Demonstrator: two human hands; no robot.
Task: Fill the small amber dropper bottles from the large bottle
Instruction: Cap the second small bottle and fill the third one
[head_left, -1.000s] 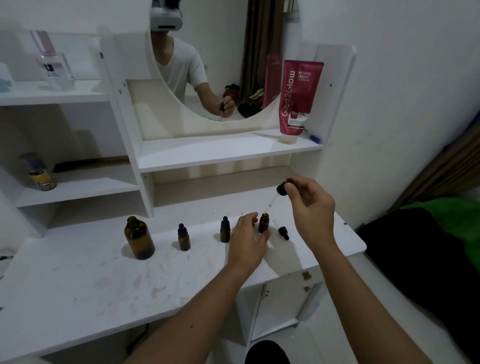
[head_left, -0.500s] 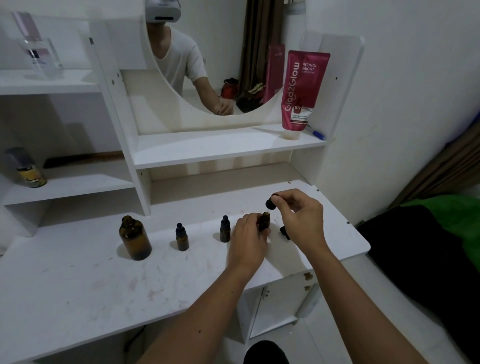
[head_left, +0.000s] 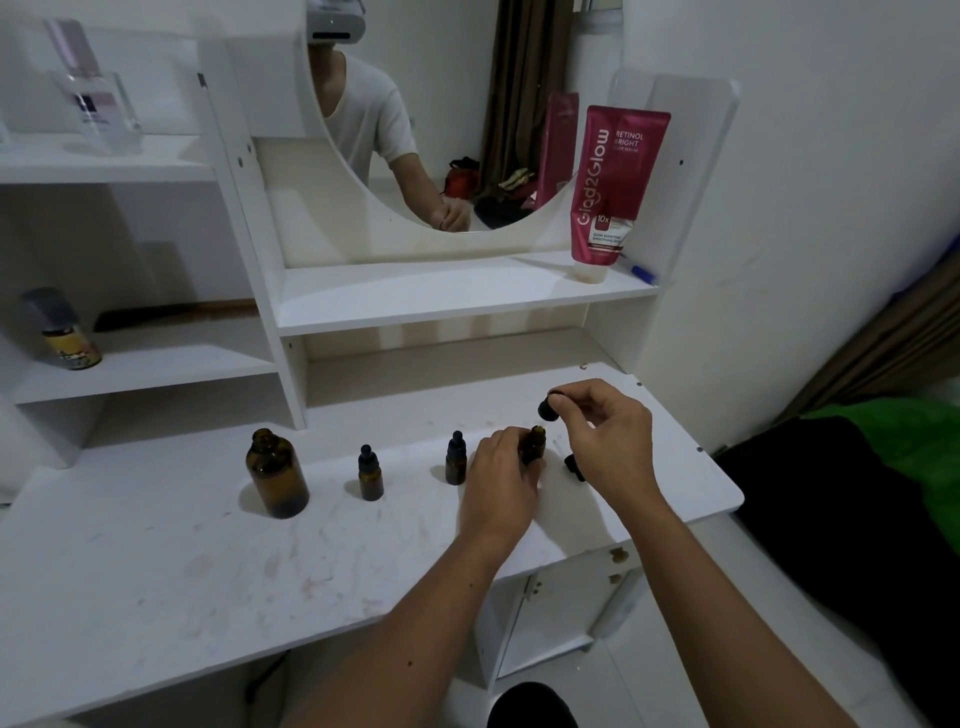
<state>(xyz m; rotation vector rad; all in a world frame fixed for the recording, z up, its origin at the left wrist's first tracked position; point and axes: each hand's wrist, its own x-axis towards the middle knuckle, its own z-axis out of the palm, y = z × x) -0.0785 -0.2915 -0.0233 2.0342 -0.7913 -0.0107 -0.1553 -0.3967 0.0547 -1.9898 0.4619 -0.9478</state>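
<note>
The large amber bottle (head_left: 277, 473) stands uncapped on the white desk (head_left: 156, 561) at the left. Two small amber dropper bottles with black caps, one (head_left: 370, 474) and another (head_left: 455, 459), stand to its right. A third small bottle (head_left: 533, 444) stands open, and my left hand (head_left: 498, 480) holds it at its side. My right hand (head_left: 605, 436) pinches a black dropper cap (head_left: 548, 409) just above and right of that bottle's mouth. Another black cap (head_left: 574, 465) lies on the desk under my right hand.
A red tube (head_left: 613, 187) stands on the shelf below the round mirror (head_left: 441, 119). A small jar (head_left: 67, 338) and a dark comb (head_left: 156, 314) sit on the left shelf, a clear perfume bottle (head_left: 91, 98) above. The desk's right edge ends near a dark and green bed (head_left: 857, 519).
My right hand has brought the dropper down from well above the open small bottle to just beside its mouth. My left hand has closed in on that bottle.
</note>
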